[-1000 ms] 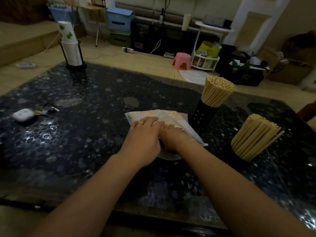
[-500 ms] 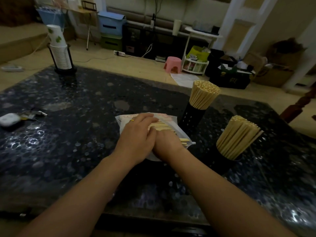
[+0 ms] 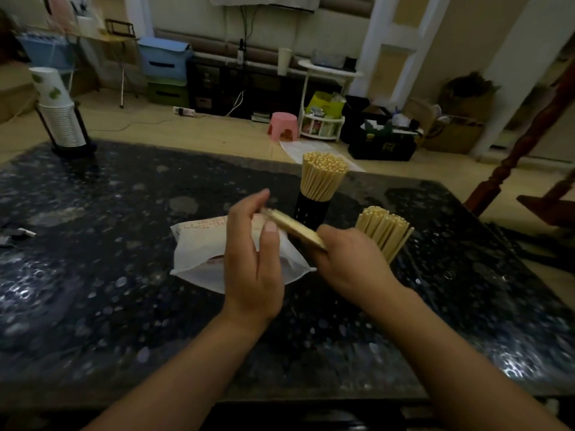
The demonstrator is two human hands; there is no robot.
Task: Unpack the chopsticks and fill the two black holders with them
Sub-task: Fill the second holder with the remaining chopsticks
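Observation:
A small bundle of pale wooden chopsticks is lifted off the table, slanting up to the left. My right hand grips its lower end. My left hand holds its upper end between thumb and fingers. Under the hands lies the white plastic wrapper with red print. Behind it stands a black perforated holder packed with upright chopsticks. To the right, a second bunch of chopsticks leans in the other holder, whose black body is hidden by my right hand.
The dark speckled table carries a stack of paper cups in a black stand at the far left corner. Small items lie at the left edge. A wooden chair stands off the right side.
Both hands lay flat on the wrapper before; now they have risen with a bundle of chopsticks pulled out of it. The camera view has shifted closer.

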